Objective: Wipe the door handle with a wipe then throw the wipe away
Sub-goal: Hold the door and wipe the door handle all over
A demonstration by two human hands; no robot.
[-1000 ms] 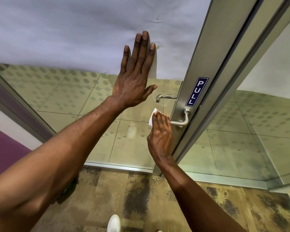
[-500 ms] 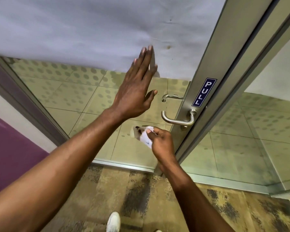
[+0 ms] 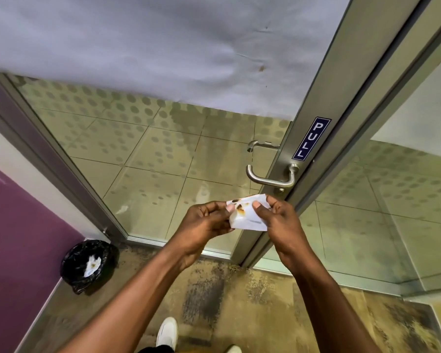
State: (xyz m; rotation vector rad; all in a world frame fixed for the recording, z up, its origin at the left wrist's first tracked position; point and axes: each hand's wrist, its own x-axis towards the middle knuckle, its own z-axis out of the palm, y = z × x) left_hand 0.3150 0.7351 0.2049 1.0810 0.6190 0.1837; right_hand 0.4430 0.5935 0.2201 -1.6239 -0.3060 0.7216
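Head view, single frame. Both hands raised in front of the glass door, below the handle and clear of it. The white paper wipe with brown-orange stains [image 3: 248, 212] is held between the two hands: left hand [image 3: 204, 222] pinches its left edge, thumb on top and fingers curled under; right hand [image 3: 278, 220] grips its right side, thumb pressed onto the upper face, remaining fingers folded behind the sheet. Wipe is partly spread, stained face turned up toward the camera. The brushed-metal lever door handle [image 3: 270, 177] sits on the grey aluminium door frame [image 3: 313, 103], above and slightly right of the wipe, not touched by either hand. A blue vertical sign reading PULL [image 3: 311, 138] is stuck on the frame just above the handle's mount. A second lever [image 3: 261, 144] shows through the glass on the far side of the door. The upper glass is covered by a pale grey sheet [image 3: 138, 47]; the lower glass [image 3: 148, 159] carries a dotted pattern. At lower left, on the mottled brown carpet [image 3: 227, 301] against the purple wall [image 3: 15, 238], stands a round bin lined with a black plastic bag [image 3: 87, 264], well apart from the hands; a crumpled stained white wipe [image 3: 92, 264] lies inside it. The toe of a white shoe [image 3: 167, 332] shows at the bottom edge.
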